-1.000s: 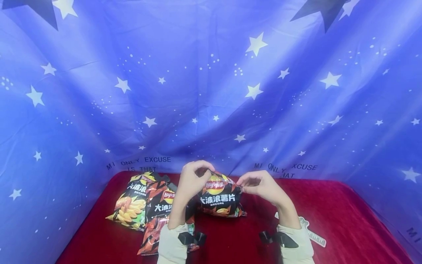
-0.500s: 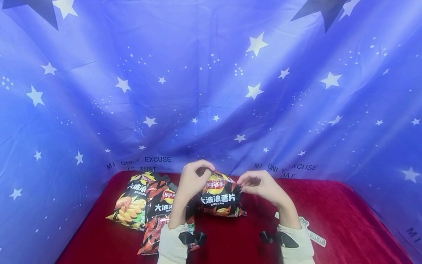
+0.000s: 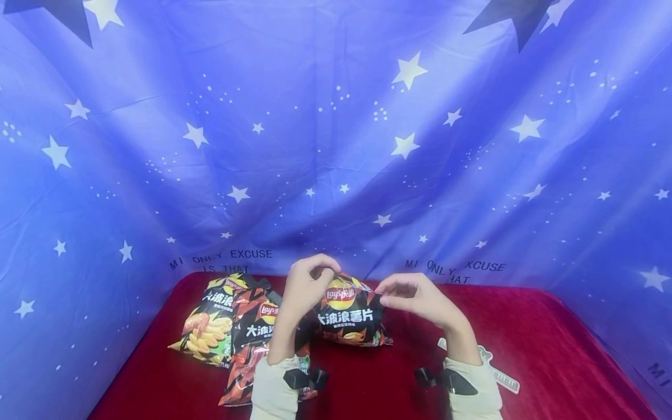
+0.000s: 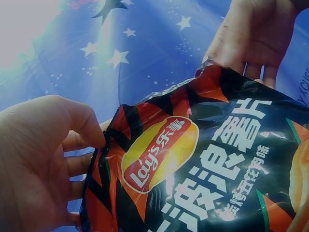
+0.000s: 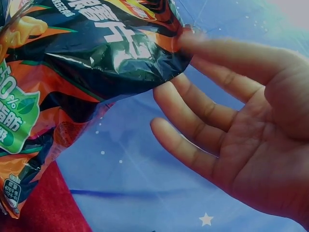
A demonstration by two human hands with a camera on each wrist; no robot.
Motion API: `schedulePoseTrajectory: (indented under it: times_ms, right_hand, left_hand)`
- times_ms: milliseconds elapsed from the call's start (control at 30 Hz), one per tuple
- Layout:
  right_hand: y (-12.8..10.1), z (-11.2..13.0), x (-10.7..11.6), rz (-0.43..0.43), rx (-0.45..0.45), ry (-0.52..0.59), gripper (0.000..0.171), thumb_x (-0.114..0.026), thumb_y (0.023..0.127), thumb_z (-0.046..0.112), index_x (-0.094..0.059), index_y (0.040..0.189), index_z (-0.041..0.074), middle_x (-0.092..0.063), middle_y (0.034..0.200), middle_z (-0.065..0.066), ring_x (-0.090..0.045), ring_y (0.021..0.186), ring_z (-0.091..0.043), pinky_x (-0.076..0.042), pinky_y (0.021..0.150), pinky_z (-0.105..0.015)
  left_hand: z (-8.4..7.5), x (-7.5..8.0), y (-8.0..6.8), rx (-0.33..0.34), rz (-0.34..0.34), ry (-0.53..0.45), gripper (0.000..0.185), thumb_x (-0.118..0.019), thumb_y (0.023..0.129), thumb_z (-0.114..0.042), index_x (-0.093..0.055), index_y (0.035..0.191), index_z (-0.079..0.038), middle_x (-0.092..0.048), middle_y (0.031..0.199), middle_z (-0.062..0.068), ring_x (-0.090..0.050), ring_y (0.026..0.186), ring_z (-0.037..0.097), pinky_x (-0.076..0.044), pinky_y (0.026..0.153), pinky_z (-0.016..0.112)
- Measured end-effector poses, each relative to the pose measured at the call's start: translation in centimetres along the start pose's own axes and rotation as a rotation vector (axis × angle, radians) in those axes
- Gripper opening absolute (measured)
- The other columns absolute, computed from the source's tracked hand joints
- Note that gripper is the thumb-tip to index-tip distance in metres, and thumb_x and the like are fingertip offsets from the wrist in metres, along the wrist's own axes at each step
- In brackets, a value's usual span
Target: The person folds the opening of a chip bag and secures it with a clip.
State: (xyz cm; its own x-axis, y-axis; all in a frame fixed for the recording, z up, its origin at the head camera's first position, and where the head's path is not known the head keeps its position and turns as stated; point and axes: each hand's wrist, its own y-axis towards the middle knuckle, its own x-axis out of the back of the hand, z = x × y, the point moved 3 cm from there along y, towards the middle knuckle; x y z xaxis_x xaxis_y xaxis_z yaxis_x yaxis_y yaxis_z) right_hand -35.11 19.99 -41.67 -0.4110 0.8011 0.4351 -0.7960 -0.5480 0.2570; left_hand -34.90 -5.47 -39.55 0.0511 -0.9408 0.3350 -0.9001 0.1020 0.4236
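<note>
A black-and-orange Lay's chip bag (image 3: 346, 315) is held up just above the red tablecloth (image 3: 525, 350), between both hands. My left hand (image 3: 317, 273) pinches its top left corner with curled fingers; in the left wrist view the left hand (image 4: 84, 145) grips that edge of the chip bag (image 4: 193, 164). My right hand (image 3: 383, 296) pinches the top right corner. In the right wrist view the corner of the chip bag (image 5: 96, 53) sits between the thumb and forefinger of the right hand (image 5: 186, 53), while the other fingers (image 5: 193, 121) stay nearly straight below.
Two more chip bags lie on the left of the cloth: a yellow-and-black one (image 3: 210, 321) and a red-and-black one (image 3: 252, 350) partly under my left forearm. A white flat object (image 3: 499, 376) lies beside my right wrist. A blue star-print backdrop (image 3: 336, 146) closes in all round.
The bag and my right hand have shifted very slightly down and left; both pinches are kept.
</note>
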Motion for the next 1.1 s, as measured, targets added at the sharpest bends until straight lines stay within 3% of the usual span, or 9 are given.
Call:
schedulePoseTrajectory:
  times_ms: [167,433,700,1100]
  right_hand:
    - [0.00,-0.07,0.13,-0.015,-0.021,-0.015,0.015,-0.065,0.100,0.012,-0.076,0.109,0.011,-0.077,0.102,-0.005,-0.070,0.093,-0.013,-0.059,0.082,-0.031]
    - [-0.05,0.00,0.15,-0.018,-0.034,-0.010,0.014,-0.071,0.095,0.011,-0.077,0.107,0.010,-0.077,0.103,-0.005,-0.070,0.097,-0.011,-0.059,0.084,-0.030]
    - [0.06,0.08,-0.13,-0.032,-0.057,0.030,0.010,-0.073,0.093,0.012,-0.077,0.103,0.011,-0.077,0.098,-0.005,-0.071,0.092,-0.015,-0.060,0.082,-0.036]
    - [0.19,-0.21,-0.29,-0.036,-0.082,0.012,0.011,-0.077,0.090,0.013,-0.075,0.100,0.008,-0.074,0.088,-0.008,-0.070,0.081,-0.021,-0.060,0.075,-0.038]
  left_hand:
    - [0.02,0.00,-0.01,-0.001,0.001,-0.003,0.018,-0.066,0.091,-0.004,-0.077,0.090,-0.018,-0.076,0.094,-0.004,-0.067,0.093,0.014,-0.055,0.090,0.037]
    - [0.11,-0.14,0.03,0.009,0.022,0.003,0.017,-0.068,0.090,-0.006,-0.077,0.092,-0.019,-0.076,0.094,-0.005,-0.069,0.092,0.012,-0.056,0.089,0.036]
    - [0.02,-0.17,0.08,-0.007,0.026,0.004,0.003,-0.079,0.089,-0.022,-0.077,0.090,-0.020,-0.076,0.092,-0.006,-0.067,0.087,0.011,-0.055,0.083,0.029]
    - [-0.10,-0.22,-0.01,-0.012,0.024,-0.027,0.009,-0.082,0.085,-0.014,-0.076,0.088,-0.020,-0.075,0.091,-0.003,-0.065,0.084,0.012,-0.055,0.079,0.025]
